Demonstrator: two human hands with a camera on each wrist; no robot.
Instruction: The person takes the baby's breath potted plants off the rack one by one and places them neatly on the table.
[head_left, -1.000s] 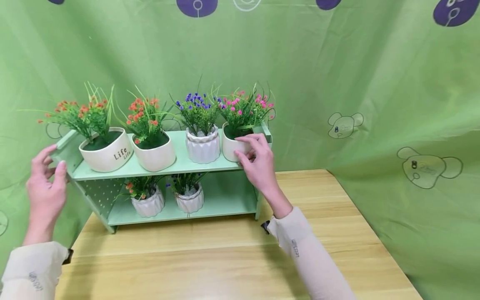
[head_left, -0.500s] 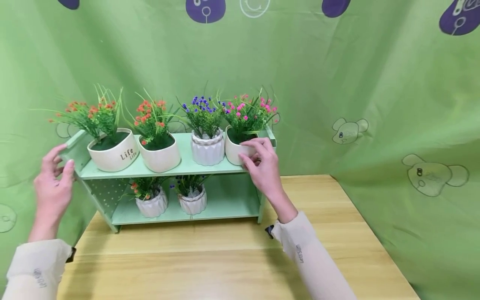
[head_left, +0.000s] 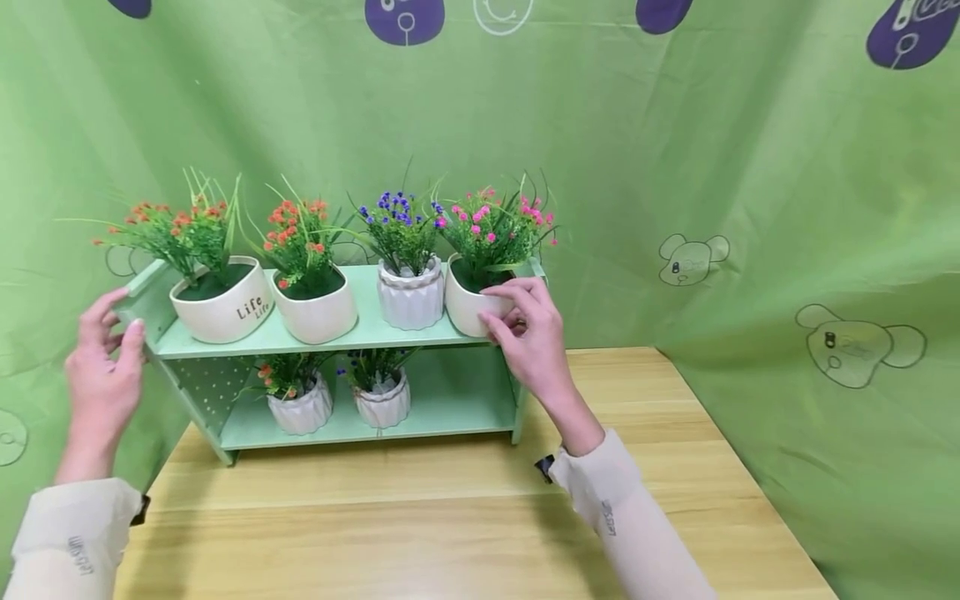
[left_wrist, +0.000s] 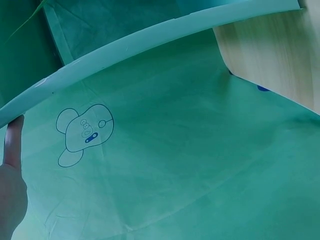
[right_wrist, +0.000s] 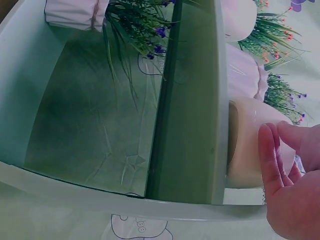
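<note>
In the head view my left hand [head_left: 103,375] is at the left end of a pale green two-tier shelf [head_left: 367,287]. Its fingertips touch the side panel, and the thumb points up in front. The left wrist view shows one finger [left_wrist: 13,142] against the panel's edge. My right hand [head_left: 534,337] has bent fingers and thumb close together at the front of an oval white pot [head_left: 467,308] with pink flowers, on the top tier's right end. Thumb and fingertips appear to touch the pot in the right wrist view; part of its far side is hidden.
Also on the top tier are a fluted pot [head_left: 411,300] with purple flowers and two oval pots [head_left: 318,315] with orange flowers. Two fluted pots [head_left: 302,412] stand on the lower tier. The shelf rests on a wooden table [head_left: 420,517] before a green curtain [head_left: 600,167].
My right hand has shifted slightly rightward along the pot. The left hand keeps its place at the panel, and the pots hold their places on the shelf. The head view has shifted a little.
</note>
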